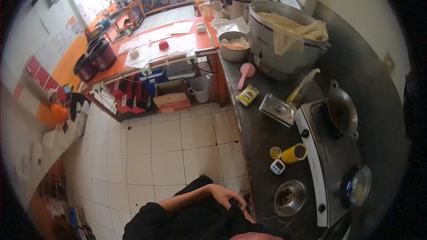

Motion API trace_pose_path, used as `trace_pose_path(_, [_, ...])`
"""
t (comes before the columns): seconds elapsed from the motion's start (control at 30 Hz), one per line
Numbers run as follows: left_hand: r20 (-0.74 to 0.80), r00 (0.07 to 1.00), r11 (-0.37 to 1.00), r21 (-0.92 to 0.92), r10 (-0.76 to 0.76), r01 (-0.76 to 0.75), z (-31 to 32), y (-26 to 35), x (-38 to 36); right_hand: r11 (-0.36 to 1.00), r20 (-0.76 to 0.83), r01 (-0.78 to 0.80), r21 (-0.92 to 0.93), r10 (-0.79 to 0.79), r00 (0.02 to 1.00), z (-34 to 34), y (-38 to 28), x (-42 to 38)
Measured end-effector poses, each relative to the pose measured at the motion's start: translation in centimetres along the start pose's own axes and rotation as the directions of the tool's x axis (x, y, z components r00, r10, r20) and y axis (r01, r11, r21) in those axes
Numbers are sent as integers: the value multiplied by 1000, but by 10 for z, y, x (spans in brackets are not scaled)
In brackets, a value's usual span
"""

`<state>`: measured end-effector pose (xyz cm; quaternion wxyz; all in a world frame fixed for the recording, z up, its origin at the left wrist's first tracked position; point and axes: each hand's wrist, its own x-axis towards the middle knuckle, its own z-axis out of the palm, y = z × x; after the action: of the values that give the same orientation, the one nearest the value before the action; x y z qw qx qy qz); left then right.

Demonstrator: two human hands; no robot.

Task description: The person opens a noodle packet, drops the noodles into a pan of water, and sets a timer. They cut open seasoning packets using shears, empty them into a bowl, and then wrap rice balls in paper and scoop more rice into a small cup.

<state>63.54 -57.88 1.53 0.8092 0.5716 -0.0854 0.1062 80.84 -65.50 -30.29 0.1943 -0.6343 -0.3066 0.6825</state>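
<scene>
My left hand (225, 195) is in front of my body at the bottom of the view, with its fingers curled in against black cloth (222, 218). Whatever lies inside those fingers is hidden. Only a small piece of my right hand (249, 216) shows just below it, and its fingers are out of sight. Both are beside the edge of the dark counter (262, 173). Nearest on that counter is a steel bowl (290, 198) with dark bits in it. Beyond the bowl are a white timer (277, 166), a round gold lid (275, 153) and a yellow can (294, 153) on its side.
A two-burner gas stove (318, 164) bears a dark wok (341, 109) and a small pan (358, 186). Farther back are a lidded steel container (278, 109), a yellow packet (247, 94), a pink ladle (243, 75) and a large pot (278, 58). An orange table (120, 62) stands across the tiled floor.
</scene>
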Motion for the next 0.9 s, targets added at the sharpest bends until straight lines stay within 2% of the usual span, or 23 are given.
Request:
trace_pose_path(0.1, [-210,975,985,135,-76,106,-21,-38,-44,991,114,-8,-133,23,993,12,-34,22])
trace_pose_path(0.17, [-282,935,961,106,-217,255,-40,-30,-66,973,187,-7,-229,51,981,24,-59,41])
trace_pose_path(0.2, [-320,903,940,84,-288,330,-50,-25,-81,962,222,-2,-273,65,973,33,-71,52])
trace_pose_path(0.3, [-563,750,832,184,-347,523,-83,-22,-138,913,303,14,-407,121,945,66,-113,89])
trace_pose_path(0.4, [-688,633,708,244,-355,662,-124,13,-194,852,352,47,-521,165,921,106,-164,121])
trace_pose_path(0.43, [-755,592,673,284,-282,683,-134,33,-213,825,366,68,-561,173,914,120,-184,132])
trace_pose_path(0.47, [-811,510,601,262,-287,755,-144,51,-230,792,382,96,-603,182,906,134,-205,148])
trace_pose_path(0.5, [-861,463,590,266,-210,763,-156,54,-252,757,399,126,-642,189,897,148,-223,168])
trace_pose_path(0.53, [-903,411,568,276,-121,775,-175,58,-277,703,413,164,-692,198,889,160,-231,208])
trace_pose_path(0.57, [-930,353,567,238,-101,789,-195,68,-302,665,445,201,-720,219,869,165,-203,297])
trace_pose_path(0.6, [-951,297,574,194,-90,795,-210,75,-322,501,483,372,-781,106,869,182,-216,341])
trace_pose_path(0.63, [-966,243,588,144,-91,796,-218,79,-336,633,453,271,-725,143,880,214,-298,304])
trace_pose_path(0.67, [-966,235,563,137,-104,815,-225,86,-350,675,443,277,-684,82,893,231,-327,322])
trace_pose_path(0.73, [-968,222,488,140,-113,861,-252,109,-384,747,591,472,-469,-133,796,273,-411,330])
trace_pose_path(0.83, [-952,259,580,120,-163,806,-307,138,-434,796,596,517,-314,-258,761,335,-525,345])
trace_pose_path(0.87, [-960,242,511,139,-142,848,-334,138,-454,809,601,539,-233,-316,734,355,-560,351])
trace_pose_path(0.9, [-967,226,434,154,-119,888,-361,142,-474,755,638,615,-229,-361,681,372,-594,365])
